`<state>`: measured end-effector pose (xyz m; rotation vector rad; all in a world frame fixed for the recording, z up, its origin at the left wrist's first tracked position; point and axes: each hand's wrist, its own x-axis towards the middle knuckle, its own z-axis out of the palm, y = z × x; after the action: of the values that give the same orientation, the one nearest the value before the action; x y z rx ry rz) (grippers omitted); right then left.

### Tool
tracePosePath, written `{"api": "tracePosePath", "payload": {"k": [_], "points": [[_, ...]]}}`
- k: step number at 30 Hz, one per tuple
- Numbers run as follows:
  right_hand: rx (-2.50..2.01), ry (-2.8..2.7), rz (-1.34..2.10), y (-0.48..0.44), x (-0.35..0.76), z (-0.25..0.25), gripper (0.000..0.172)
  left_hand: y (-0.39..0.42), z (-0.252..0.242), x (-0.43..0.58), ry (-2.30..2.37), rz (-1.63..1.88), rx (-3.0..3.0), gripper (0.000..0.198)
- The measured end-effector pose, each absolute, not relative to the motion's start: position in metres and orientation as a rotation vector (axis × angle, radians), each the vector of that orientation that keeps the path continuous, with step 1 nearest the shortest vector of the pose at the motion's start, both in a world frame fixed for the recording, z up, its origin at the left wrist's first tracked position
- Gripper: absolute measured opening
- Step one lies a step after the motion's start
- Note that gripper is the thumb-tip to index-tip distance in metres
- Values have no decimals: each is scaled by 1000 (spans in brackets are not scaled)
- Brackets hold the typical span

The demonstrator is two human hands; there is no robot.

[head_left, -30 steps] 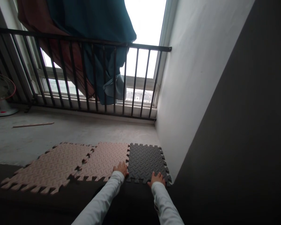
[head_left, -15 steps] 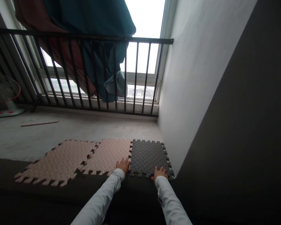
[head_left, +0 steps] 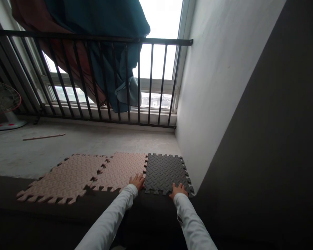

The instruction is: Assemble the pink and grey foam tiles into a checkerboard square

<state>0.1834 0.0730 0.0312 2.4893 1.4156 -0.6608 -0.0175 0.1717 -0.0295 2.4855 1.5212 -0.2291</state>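
Observation:
Three foam puzzle mat tiles lie in a row along the ledge. Farthest left is one pink tile [head_left: 67, 177], slightly askew, with its edge teeth beside those of the middle pink tile [head_left: 120, 170]. To the right, a dark grey tile [head_left: 165, 172] reaches almost to the wall. My left hand [head_left: 137, 181] rests with fingers spread on the middle tile's right front corner, close to the seam with the grey one. Flat on the grey tile's front right part, near its toothed edge, is my right hand [head_left: 178, 190], its fingers apart.
A black metal railing [head_left: 94, 37] runs in front of the window, with a blue and pink curtain [head_left: 114, 21] hanging behind it. At the left stands a fan [head_left: 7, 100]. A thin brown strip [head_left: 43, 137] lies on the ledge. The wall [head_left: 214, 86] rises on the right.
My hands stay at nearly the same spots on the tiles. The view has shifted very slightly, and the tiles look unmoved relative to each other.

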Motion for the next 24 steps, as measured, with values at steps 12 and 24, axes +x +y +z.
{"api": "tracePosePath", "payload": {"k": [12, 24], "points": [[2467, 1395, -604, 72, 181, 32, 72, 177, -21, -15, 1472, -274, 2543, 43], [2474, 1368, -547, 77, 178, 30, 72, 159, -32, -29, 1472, -44, 2601, 46]]}}
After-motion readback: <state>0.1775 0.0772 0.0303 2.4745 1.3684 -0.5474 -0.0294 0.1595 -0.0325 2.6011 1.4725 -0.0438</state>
